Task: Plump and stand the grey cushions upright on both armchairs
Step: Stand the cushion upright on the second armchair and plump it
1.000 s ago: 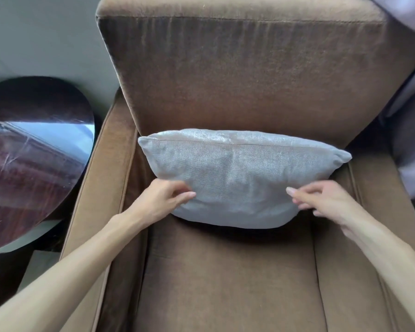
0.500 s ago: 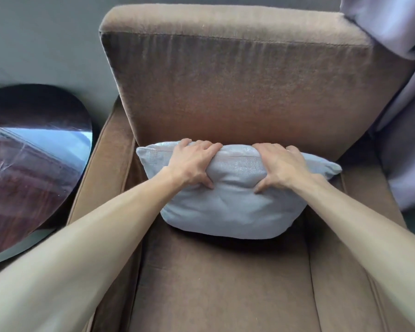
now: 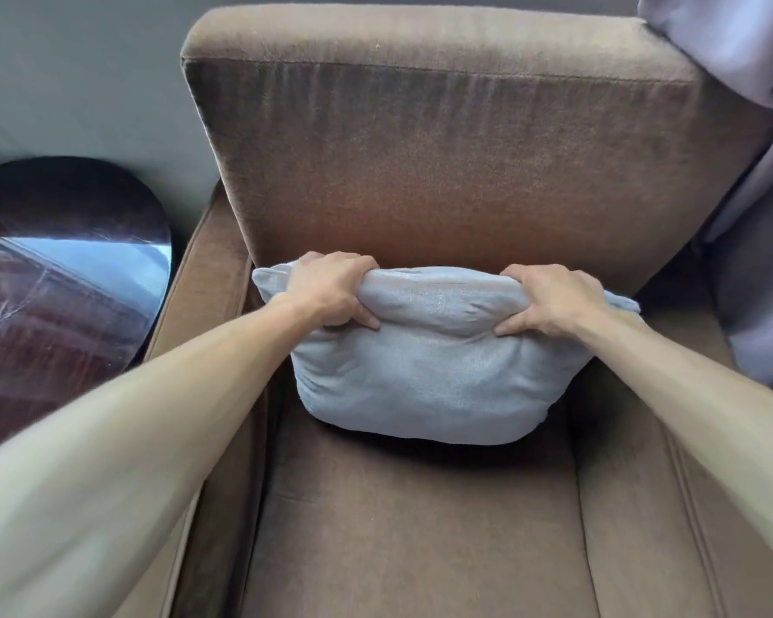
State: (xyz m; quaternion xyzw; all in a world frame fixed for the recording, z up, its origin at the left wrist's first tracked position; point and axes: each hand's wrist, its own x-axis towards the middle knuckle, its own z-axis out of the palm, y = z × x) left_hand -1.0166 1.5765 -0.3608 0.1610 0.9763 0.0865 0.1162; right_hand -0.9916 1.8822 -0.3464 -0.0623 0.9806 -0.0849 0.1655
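A grey cushion (image 3: 434,376) stands on the seat of a brown armchair (image 3: 442,149), leaning against the backrest. My left hand (image 3: 331,289) grips the cushion's top edge near its left corner, fingers behind and thumb in front. My right hand (image 3: 550,301) grips the top edge near the right corner in the same way. The fabric between the two hands is bunched into a fold. The cushion's lower part bulges forward over the seat. Only this one armchair is in view.
A dark, glossy round table (image 3: 59,278) stands close to the left armrest. A pale lilac curtain (image 3: 750,216) hangs at the right, touching the backrest's corner. A grey wall rises behind the chair. The seat in front of the cushion is bare brown fabric.
Both hands left the cushion's lower sides, went to its top edge, then spread apart toward the corners and squeezed tighter. The cushion's top is now pinched and its body more bulged.
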